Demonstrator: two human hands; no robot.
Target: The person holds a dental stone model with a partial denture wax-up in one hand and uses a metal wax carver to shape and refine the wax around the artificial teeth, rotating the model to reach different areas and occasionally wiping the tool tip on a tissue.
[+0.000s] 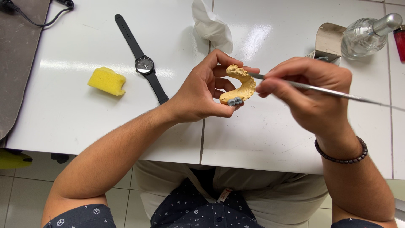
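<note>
My left hand (201,90) holds a yellow plaster dental arch model (241,85) between thumb and fingers, above the white table (76,122). Grey wax teeth (235,101) sit at the model's near end. My right hand (310,90) grips a thin metal instrument (333,91) like a pen. Its tip touches the upper part of the model, and its long handle runs off to the right.
A black wristwatch (144,64) and a yellow sponge (107,81) lie on the left of the table. A crumpled white tissue (212,26) lies at the back. A glass bottle (365,33), an open cardboard box (328,40) and a red object (400,42) stand at the back right. A black cable (38,14) crosses the far left corner.
</note>
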